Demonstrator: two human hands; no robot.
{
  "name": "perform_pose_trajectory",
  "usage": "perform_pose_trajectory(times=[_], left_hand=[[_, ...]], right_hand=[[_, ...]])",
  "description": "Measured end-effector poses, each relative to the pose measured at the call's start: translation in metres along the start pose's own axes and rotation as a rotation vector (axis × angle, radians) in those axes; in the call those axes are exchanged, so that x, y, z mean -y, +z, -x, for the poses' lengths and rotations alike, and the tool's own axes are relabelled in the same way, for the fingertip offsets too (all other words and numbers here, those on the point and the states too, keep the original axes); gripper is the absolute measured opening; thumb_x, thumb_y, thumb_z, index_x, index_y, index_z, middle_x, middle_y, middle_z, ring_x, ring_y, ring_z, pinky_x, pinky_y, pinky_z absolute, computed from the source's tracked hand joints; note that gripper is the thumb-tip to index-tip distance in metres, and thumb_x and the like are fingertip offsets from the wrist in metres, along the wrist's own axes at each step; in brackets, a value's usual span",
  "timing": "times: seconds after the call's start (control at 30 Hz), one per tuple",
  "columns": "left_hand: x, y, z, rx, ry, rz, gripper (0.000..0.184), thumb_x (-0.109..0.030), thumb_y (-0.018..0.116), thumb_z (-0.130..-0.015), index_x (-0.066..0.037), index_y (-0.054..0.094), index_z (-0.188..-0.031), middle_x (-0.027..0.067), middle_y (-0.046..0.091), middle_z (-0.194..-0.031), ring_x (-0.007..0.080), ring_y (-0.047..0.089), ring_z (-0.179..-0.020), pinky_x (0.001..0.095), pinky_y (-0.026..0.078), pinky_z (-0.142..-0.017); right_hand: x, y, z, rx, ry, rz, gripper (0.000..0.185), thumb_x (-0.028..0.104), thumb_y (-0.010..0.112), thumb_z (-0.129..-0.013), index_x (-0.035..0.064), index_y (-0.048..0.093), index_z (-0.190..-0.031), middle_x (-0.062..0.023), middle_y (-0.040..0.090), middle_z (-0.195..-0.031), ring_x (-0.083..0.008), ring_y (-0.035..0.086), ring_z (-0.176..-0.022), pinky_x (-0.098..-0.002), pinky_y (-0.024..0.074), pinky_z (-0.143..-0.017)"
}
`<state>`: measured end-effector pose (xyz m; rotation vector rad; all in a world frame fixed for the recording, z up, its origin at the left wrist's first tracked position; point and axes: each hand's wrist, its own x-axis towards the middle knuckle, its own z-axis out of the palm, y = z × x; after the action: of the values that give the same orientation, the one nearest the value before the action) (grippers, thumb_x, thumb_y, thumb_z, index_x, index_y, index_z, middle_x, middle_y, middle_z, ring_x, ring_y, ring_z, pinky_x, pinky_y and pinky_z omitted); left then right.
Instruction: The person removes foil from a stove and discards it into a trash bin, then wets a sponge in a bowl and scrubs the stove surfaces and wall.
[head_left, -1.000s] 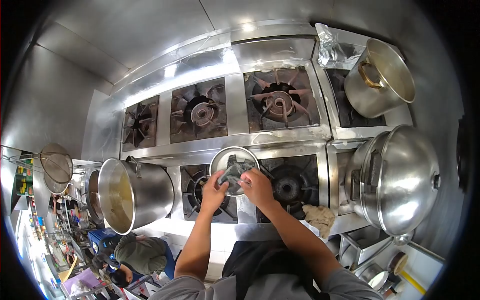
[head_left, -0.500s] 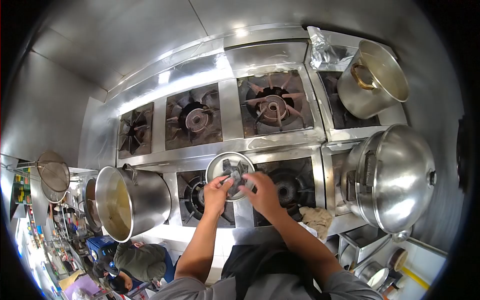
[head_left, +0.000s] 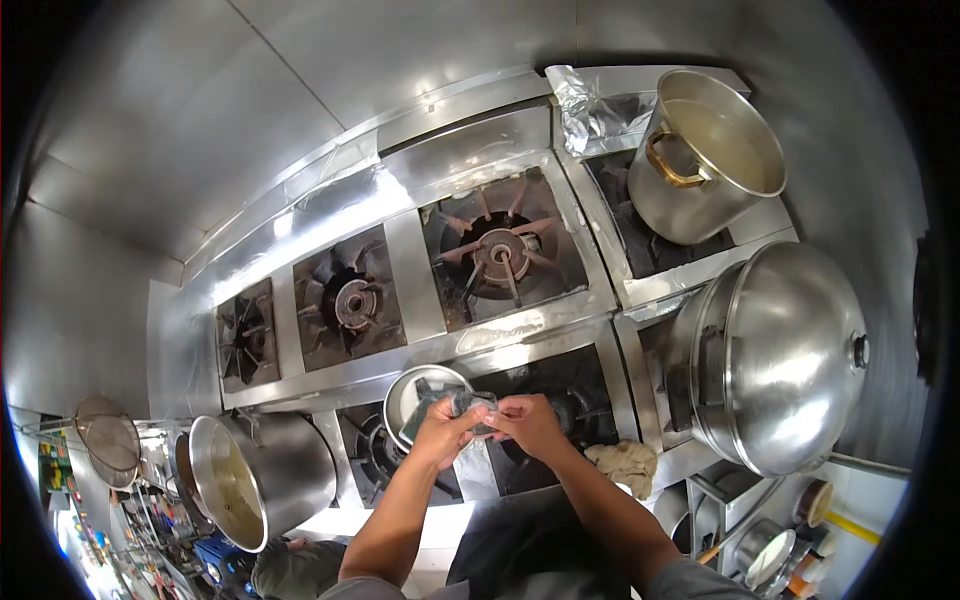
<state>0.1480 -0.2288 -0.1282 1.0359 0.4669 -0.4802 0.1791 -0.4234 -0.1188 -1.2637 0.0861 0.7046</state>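
Over the front of the stove, my left hand point(head_left: 444, 434) and my right hand point(head_left: 530, 424) meet with their fingertips closed on a dark grey, glossy piece point(head_left: 468, 401); its exact kind I cannot make out. The left hand pinches it from the left, and the right thumb and fingers grip its right end. Just behind the left hand sits a round pale metal bowl point(head_left: 393, 391) on the stovetop. More dark grey material shows inside the bowl, partly hidden by my fingers.
A large open pot of liquid point(head_left: 305, 478) stands at left. On the right are a domed lidded pot point(head_left: 795, 360) and a tall pot point(head_left: 660, 205). A beige cloth point(head_left: 622, 466) lies at the stove's front edge. A co-worker's back point(head_left: 298, 570) shows at lower left.
The right hand has come in from beside the bowl and closed on the dark grey piece with the left. The camera view has turned, and the hands are right of the bowl's centre.
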Motion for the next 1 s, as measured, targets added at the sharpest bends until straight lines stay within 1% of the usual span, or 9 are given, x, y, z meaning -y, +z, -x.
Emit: perform_pose_trajectory(times=[0.07, 0.17, 0.27, 0.3, 0.37, 0.4, 0.5, 0.7, 1.0], left_hand=[[-0.017, 0.019, -0.02, -0.042, 0.041, -0.171, 0.039, -0.015, 0.075, -0.093, 0.001, 0.059, -0.125, 0.0125, 0.071, -0.104, 0.0213, 0.072, -0.083, 0.0297, 0.058, -0.066], [-0.107, 0.053, -0.068, -0.23, 0.162, -0.664, 0.039, -0.02, 0.073, -0.094, 0.006, 0.062, -0.121, 0.0138, 0.073, -0.099, 0.0203, 0.071, -0.067, 0.0304, 0.057, -0.063], [-0.195, 0.035, -0.165, -0.295, 0.655, -1.071, 0.032, -0.025, 0.07, -0.095, 0.004, 0.071, -0.109, 0.0132, 0.072, -0.078, 0.0176, 0.067, -0.061, 0.0342, 0.054, -0.061], [-0.221, 0.011, -0.211, -0.345, 0.886, -1.415, 0.027, -0.021, 0.07, -0.093, -0.003, 0.072, -0.114, 0.0166, 0.074, -0.096, 0.0258, 0.07, -0.069, 0.038, 0.055, -0.07], [-0.269, -0.001, -0.28, -0.379, 0.688, -1.539, 0.028, -0.019, 0.073, -0.087, -0.007, 0.074, -0.113, 0.0212, 0.072, -0.105, 0.0359, 0.071, -0.093, 0.0422, 0.055, -0.083], [-0.283, -0.009, -0.311, -0.364, 0.663, -1.7, 0.03, -0.019, 0.075, -0.085, -0.008, 0.074, -0.113, 0.0214, 0.072, -0.109, 0.0375, 0.07, -0.1, 0.0428, 0.055, -0.087], [-0.293, -0.022, -0.372, -0.314, 0.717, -1.893, 0.033, -0.019, 0.078, -0.081, -0.01, 0.075, -0.113, 0.0202, 0.072, -0.11, 0.0387, 0.068, -0.106, 0.0452, 0.054, -0.092], [-0.287, -0.021, -0.399, -0.256, 0.598, -1.797, 0.036, -0.02, 0.082, -0.077, -0.01, 0.077, -0.112, 0.0199, 0.072, -0.11, 0.039, 0.068, -0.105, 0.046, 0.054, -0.093], [-0.275, -0.005, -0.395, -0.32, 0.712, -1.888, 0.03, -0.022, 0.079, -0.078, -0.011, 0.077, -0.105, 0.0204, 0.073, -0.103, 0.0402, 0.069, -0.097, 0.0471, 0.055, -0.089]], right_hand=[[0.01, -0.018, 0.001, 0.001, 0.048, 0.033, 0.02, 0.015, 0.08, -0.089, -0.0022, 0.072, -0.094, -0.004, 0.07, -0.079, -0.0061, 0.065, -0.072, -0.0222, 0.0539, -0.067], [-0.007, -0.045, 0.019, -0.351, -0.171, 0.227, 0.036, 0.026, 0.084, -0.084, -0.0004, 0.071, -0.105, -0.0092, 0.072, -0.079, -0.0138, 0.069, -0.074, -0.0313, 0.0551, -0.067], [-0.06, -0.091, 0.062, -0.636, -0.179, 0.618, 0.025, 0.027, 0.079, -0.086, 0.004, 0.07, -0.087, -0.0131, 0.067, -0.072, -0.0264, 0.067, -0.065, -0.039, 0.0508, -0.061], [-0.084, -0.111, 0.08, -0.693, -0.164, 0.769, 0.024, 0.026, 0.077, -0.086, 0.0053, 0.068, -0.079, -0.0142, 0.065, -0.069, -0.0314, 0.065, -0.062, -0.0427, 0.0485, -0.058], [-0.152, -0.156, 0.117, -0.609, -0.351, 1.327, 0.021, 0.019, 0.073, -0.083, 0.007, 0.062, -0.069, -0.0138, 0.061, -0.064, -0.0352, 0.06, -0.059, -0.0468, 0.0441, -0.055], [-0.14, -0.155, 0.132, -0.698, -0.296, 1.071, 0.021, 0.017, 0.072, -0.082, 0.007, 0.062, -0.067, -0.0146, 0.062, -0.067, -0.0359, 0.061, -0.063, -0.049, 0.0464, -0.062], [-0.186, -0.182, 0.155, -0.669, -0.314, 1.12, 0.018, 0.018, 0.07, -0.082, 0.0062, 0.063, -0.069, -0.0151, 0.065, -0.074, -0.0378, 0.061, -0.07, -0.0529, 0.0458, -0.072], [-0.222, -0.194, 0.154, -0.639, -0.402, 1.343, 0.017, 0.02, 0.064, -0.076, 0.0101, 0.053, -0.069, -0.0166, 0.054, -0.073, -0.0405, 0.052, -0.076, -0.0539, 0.0347, -0.071], [-0.218, -0.194, 0.152, -0.584, -0.376, 1.312, 0.016, 0.02, 0.066, -0.076, 0.0085, 0.056, -0.071, -0.0157, 0.057, -0.075, -0.0376, 0.052, -0.075, -0.0527, 0.0364, -0.072]])
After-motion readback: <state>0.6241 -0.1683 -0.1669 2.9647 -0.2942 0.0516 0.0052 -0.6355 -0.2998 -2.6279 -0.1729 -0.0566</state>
